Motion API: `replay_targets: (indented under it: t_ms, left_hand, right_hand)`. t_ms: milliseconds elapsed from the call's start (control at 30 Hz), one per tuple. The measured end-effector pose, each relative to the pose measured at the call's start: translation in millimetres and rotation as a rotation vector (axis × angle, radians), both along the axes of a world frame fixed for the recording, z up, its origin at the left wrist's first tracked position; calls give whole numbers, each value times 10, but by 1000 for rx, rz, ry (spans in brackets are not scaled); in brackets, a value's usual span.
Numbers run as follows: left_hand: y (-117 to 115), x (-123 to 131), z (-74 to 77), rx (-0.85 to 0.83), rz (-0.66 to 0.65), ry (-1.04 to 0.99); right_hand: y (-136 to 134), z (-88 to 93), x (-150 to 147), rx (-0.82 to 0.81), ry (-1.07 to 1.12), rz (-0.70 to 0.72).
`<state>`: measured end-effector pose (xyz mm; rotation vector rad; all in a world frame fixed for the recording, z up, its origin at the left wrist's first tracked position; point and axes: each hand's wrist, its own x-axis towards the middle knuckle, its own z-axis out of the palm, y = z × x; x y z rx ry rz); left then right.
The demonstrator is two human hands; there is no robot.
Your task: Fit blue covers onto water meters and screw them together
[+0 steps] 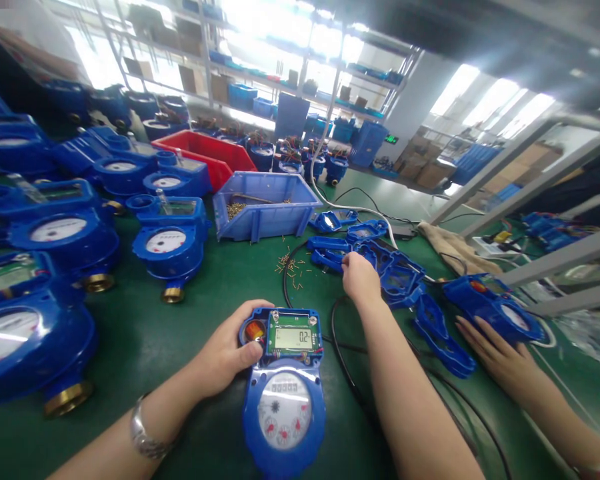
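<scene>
A blue water meter [284, 393] with a green LCD board and a white dial lies in front of me on the green table [190, 333]. My left hand [227, 350] grips its upper left corner, thumb against the housing. My right hand [360, 277] reaches forward to a pile of blue plastic covers [380, 257]; its fingers curl around one, hidden from view. Small brass screws [290, 267] lie scattered just left of that hand.
Several blue water meters [167, 247] crowd the left side. A blue bin [265, 203] with screws and a red bin [205, 150] stand behind. Another person's hand [495, 350] rests on a meter [495, 307] at right. Black cables [345, 360] cross the table.
</scene>
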<state>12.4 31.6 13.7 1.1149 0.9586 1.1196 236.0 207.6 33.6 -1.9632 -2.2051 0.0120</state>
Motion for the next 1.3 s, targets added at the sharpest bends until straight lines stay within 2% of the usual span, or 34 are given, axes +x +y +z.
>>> replay_targets:
  t_ms: [167, 300, 467, 567, 633, 733, 800, 900, 967, 1100, 1233, 1300]
  left_hand:
    - [13, 1, -30, 20, 34, 58]
    - [9, 2, -43, 38, 54, 68]
    - [6, 18, -72, 22, 141, 53]
    - [14, 16, -45, 80, 287, 52]
    - [14, 19, 45, 197, 419, 114]
    - [26, 83, 319, 423, 529, 270]
    - [60, 175, 548, 582, 507, 358]
    - [133, 337, 831, 710, 425, 432]
    - [157, 419, 937, 729, 372, 437]
    - [101, 481, 1016, 648, 280, 383]
    - [45, 477, 1080, 510, 491, 446]
    - [60, 471, 1108, 434, 539, 463]
  right_hand:
    - [-41, -82, 56, -14, 93, 23]
    - [-37, -116, 77, -36, 296, -7]
    - [-49, -75, 142, -102, 748, -94]
    - [-171, 0, 163, -191, 1115, -121]
    - [-324, 101, 161, -280, 1364, -88]
    - [-625, 317, 117, -462, 1667, 23]
    - [-839, 458, 46, -607, 1794, 103]
    - [-1137, 593, -108, -813, 1878, 199]
    - [-1307, 623, -209, -933, 1903, 247]
    - [-1529, 631, -312, -1148, 1930, 303]
    - [-1560, 679, -291, -1268, 1937, 326]
    - [-1539, 711, -271, -1264, 2000, 366]
